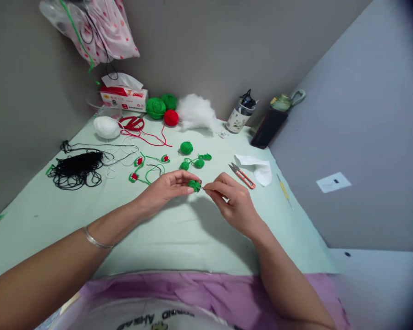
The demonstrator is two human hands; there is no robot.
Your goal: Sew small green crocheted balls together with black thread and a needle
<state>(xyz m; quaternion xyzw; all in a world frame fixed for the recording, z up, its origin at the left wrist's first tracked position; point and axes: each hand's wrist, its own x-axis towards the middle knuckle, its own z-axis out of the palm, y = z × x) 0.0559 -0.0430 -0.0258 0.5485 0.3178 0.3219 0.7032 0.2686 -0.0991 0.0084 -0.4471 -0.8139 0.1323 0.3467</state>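
My left hand (pixel 172 187) is closed on a small green crochet piece (pixel 194 184), pinched between thumb and fingers above the table. Black yarn shows along the piece's right edge. Close by on the right, my right hand (pixel 232 199) is in a pinch; a thin dark line runs from its fingertips to the piece, too fine to tell whether needle or yarn. Behind the hands lie small green crocheted balls (pixel 199 163) joined by green yarn. Left of them are small red-and-green crocheted pieces (pixel 139 161) with yarn tails.
Orange-handled thread snips (pixel 242 175), white cloth (pixel 259 168) and a yellow-handled crochet hook (pixel 284 189) lie right. Tangled black yarn (pixel 79 168), white yarn (pixel 106 127) and red scissors (pixel 132 123) are left. Stuffing (pixel 197 112), a pen cup (pixel 240 117) and a phone (pixel 270 128) line the back.
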